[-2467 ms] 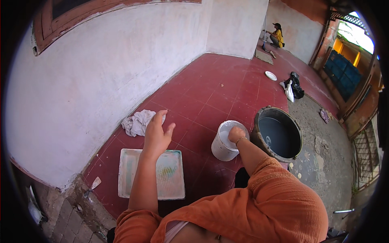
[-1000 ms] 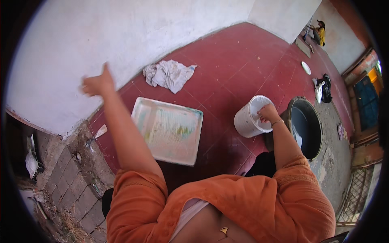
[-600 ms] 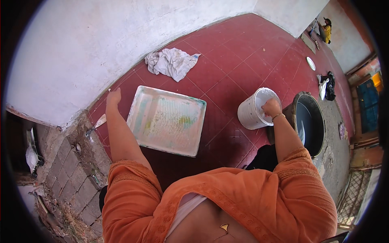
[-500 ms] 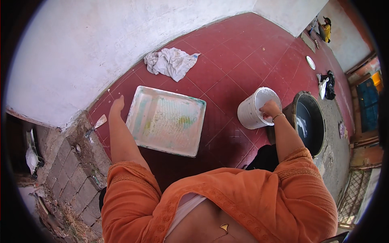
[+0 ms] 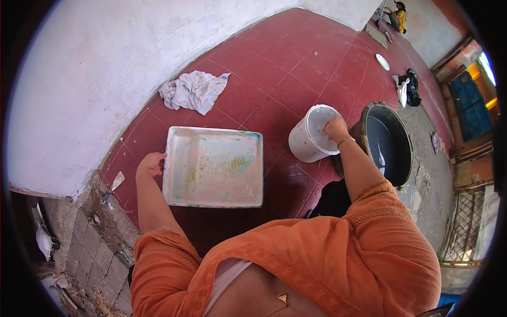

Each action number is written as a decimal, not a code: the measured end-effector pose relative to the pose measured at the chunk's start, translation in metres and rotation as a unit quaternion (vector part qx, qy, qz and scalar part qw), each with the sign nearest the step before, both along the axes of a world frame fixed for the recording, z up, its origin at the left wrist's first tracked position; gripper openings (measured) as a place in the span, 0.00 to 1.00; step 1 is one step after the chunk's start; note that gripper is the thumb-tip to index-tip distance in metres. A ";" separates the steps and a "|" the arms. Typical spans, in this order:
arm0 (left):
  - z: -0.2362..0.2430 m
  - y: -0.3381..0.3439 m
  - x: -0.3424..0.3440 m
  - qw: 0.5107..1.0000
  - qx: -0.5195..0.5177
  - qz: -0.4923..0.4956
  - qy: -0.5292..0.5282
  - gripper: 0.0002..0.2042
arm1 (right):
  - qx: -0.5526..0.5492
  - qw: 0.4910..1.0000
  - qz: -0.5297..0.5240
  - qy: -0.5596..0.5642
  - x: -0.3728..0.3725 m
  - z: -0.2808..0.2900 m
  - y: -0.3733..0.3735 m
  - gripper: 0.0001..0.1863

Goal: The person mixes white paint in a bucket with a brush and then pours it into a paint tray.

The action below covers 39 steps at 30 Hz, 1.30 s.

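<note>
A shallow, off-white paint tray (image 5: 178, 164), stained green and yellow, is in front of me. My left hand (image 5: 153, 164) grips the tray's left edge, with its fingertips partly hidden at the rim. To the right, a white plastic bucket (image 5: 302, 143) leans a little, and its inner wall is coated white. My right hand (image 5: 336, 130) reaches into the bucket's mouth with curled fingers; what they hold, if anything, is hidden. Close beside the bucket stands a large dark tub (image 5: 406, 140) of greyish water, with something white in it.
A crumpled white cloth (image 5: 195, 91) lies on the red tiles near the wall. A scraper (image 5: 113, 186) rests at the floor's left edge by broken paving (image 5: 95, 243). Far right are a white lid-like disc (image 5: 382, 62), a black bag (image 5: 413, 87) and a crouching person (image 5: 400, 18) in yellow.
My left hand has come to the tray's left edge and taken hold. The tray has turned slightly and sits nearer me. My right hand stays in the bucket. The whole view has shifted.
</note>
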<state>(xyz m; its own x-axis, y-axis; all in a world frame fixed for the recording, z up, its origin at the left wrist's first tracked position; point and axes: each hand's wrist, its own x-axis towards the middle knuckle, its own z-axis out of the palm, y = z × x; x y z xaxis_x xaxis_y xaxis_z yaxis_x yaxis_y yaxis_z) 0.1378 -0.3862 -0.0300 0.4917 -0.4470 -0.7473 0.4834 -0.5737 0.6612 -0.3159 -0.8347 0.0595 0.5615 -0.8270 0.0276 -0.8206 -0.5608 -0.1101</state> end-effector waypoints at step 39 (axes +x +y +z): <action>0.024 -0.063 -0.089 0.985 -0.058 -0.100 0.128 0.15 | 0.497 0.778 -0.239 -0.301 -0.023 0.073 0.000 0.09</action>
